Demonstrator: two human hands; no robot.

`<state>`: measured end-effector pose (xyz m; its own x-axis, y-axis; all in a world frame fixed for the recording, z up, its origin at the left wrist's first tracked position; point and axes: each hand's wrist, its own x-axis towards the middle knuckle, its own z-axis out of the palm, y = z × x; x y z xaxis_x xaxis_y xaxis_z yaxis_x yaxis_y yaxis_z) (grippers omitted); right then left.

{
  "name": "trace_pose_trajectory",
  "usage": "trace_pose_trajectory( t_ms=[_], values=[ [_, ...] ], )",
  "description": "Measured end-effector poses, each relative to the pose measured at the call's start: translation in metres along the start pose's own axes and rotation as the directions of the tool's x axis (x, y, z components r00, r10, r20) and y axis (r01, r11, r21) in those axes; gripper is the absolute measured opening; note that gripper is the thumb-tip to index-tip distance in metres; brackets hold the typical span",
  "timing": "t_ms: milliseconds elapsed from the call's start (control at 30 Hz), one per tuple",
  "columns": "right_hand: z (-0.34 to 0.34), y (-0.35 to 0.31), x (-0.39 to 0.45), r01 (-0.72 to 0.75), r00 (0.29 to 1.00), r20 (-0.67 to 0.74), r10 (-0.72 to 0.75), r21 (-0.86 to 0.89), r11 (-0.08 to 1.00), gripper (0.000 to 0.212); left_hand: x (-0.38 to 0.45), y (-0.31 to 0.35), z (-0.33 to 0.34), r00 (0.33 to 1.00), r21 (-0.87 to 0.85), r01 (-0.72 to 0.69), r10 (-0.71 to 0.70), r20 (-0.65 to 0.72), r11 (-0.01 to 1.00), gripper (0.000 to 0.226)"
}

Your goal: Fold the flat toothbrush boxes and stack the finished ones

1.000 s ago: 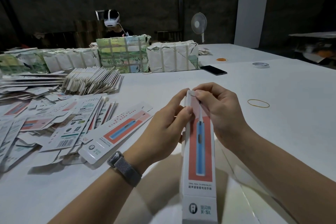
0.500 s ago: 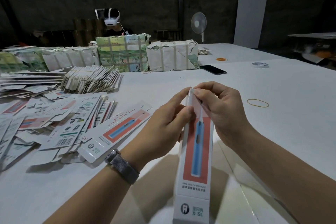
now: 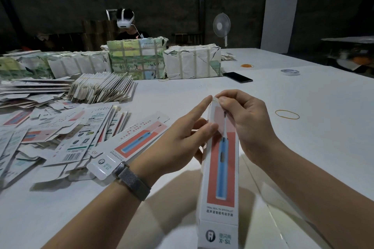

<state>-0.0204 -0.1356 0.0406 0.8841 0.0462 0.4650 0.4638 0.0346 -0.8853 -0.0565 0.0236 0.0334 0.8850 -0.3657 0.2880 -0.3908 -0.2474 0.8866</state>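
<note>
A long white toothbrush box [image 3: 220, 178] with a red panel and a blue brush picture stands lengthwise in front of me, its far end raised. My left hand [image 3: 182, 137] grips its left side, thumb on the front face and forefinger reaching to the top edge. My right hand [image 3: 244, 119] pinches the top end flap with curled fingers. One flat box [image 3: 129, 144] lies face up just left of my left wrist. A loose heap of flat boxes [image 3: 50, 131] spreads over the table's left part.
A fanned stack of flat blanks [image 3: 101, 89] lies behind the heap. Wrapped bundles [image 3: 137, 58] line the back, with a person behind them. On the white table [image 3: 303, 147] are a phone [image 3: 237, 77], a tape roll [image 3: 290, 72] and a rubber band [image 3: 287, 114].
The box has tilted slightly, its near end drifting left. My left forefinger has stretched up to the top edge while my right fingers stay on the end flap.
</note>
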Motion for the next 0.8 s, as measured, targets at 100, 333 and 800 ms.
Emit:
trace_pose_trajectory(
  t_ms=[100, 333, 800],
  values=[
    [-0.0013, -0.0003, 0.0011, -0.009, 1.000, 0.006, 0.009, -0.006, 1.000, 0.026, -0.0008, -0.0001, 0.0001, 1.000, -0.013, 0.004, -0.004, 0.018, 1.000, 0.077],
    [-0.0029, -0.0025, 0.0021, -0.022, 1.000, 0.014, 0.022, 0.016, 1.000, 0.019, -0.0012, 0.0014, 0.0013, 0.999, -0.058, -0.011, 0.013, 0.037, 0.998, 0.059],
    [-0.0003, 0.0068, -0.0007, 0.024, 0.998, 0.058, -0.028, 0.082, 0.996, 0.016, 0.0001, 0.0039, -0.0046, 0.996, -0.115, -0.056, 0.047, -0.077, 0.992, 0.036]
  ],
)
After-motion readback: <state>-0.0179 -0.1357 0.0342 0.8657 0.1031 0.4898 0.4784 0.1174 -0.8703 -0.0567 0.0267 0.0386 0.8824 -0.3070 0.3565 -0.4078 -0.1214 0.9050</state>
